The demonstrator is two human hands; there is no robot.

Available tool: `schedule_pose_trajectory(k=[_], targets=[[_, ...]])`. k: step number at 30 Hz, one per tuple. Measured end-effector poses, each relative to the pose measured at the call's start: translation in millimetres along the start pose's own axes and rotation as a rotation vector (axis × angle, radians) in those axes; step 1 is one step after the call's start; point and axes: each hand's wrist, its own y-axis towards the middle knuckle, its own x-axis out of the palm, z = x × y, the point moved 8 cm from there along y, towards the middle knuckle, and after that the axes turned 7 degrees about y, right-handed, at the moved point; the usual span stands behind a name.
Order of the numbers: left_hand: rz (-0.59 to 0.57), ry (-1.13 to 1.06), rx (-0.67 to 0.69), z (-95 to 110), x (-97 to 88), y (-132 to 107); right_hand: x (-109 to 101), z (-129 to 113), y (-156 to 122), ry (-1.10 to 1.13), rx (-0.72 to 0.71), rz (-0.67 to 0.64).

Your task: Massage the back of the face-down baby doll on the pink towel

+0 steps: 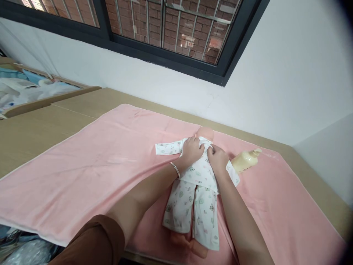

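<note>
A baby doll (pixel 205 132) lies on its back on a pink towel (pixel 96 165), dressed in a white printed top (pixel 200 169) and matching trousers (pixel 193 209). My left hand (pixel 191 150) rests on the doll's chest near the collar, fingers curled on the top's fabric. My right hand (pixel 217 158) pinches the top's front edge just beside it. A silver bracelet (pixel 174 169) circles my left wrist. The doll's feet (pixel 190 244) stick out near the table's front edge.
A cream pump bottle (pixel 245 160) lies on the towel right of the doll. The towel covers a wooden table (pixel 41 129) against a white wall under a barred window. A wooden crib (pixel 30 92) with bedding stands at far left.
</note>
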Motion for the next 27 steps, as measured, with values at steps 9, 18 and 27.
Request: schedule_pose_trajectory(k=[9,18,27], targets=[[-0.092,-0.099,0.089,1,10.7,8,16,0,12,0.238,-0.211,-0.133],[0.028,-0.036,0.034,1,0.2,0,-1,-2,-2,-0.058,0.056,-0.019],[-0.074,-0.017,0.066,2,4.1,5,19,2,13,0.222,-0.189,-0.141]])
